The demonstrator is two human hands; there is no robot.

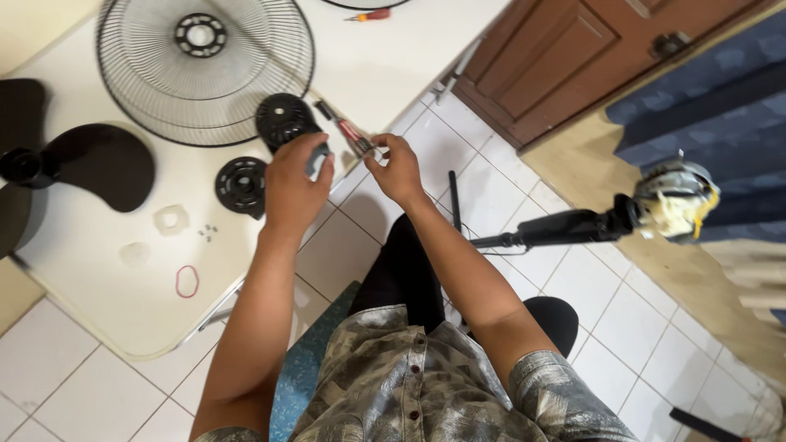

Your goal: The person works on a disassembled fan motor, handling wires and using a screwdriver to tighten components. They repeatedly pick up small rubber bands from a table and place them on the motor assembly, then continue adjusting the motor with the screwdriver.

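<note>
My left hand (296,176) is closed around a small dark grey part at the edge of the white table (90,303). My right hand (399,168) pinches the tip of a red-and-black screwdriver (344,127) that lies across the table's edge. The two hands are close together. Just above my left hand sits a round black ribbed fan part (282,119). A second round black disc (241,186) lies to the left of that hand.
A wire fan grille (205,69) and black fan blades (74,164) lie on the table, with small screws (209,232), a red rubber band (187,281) and another screwdriver (368,14). A stand fan's bare motor (675,200) on its black pole rises at right, near a brown door (565,57).
</note>
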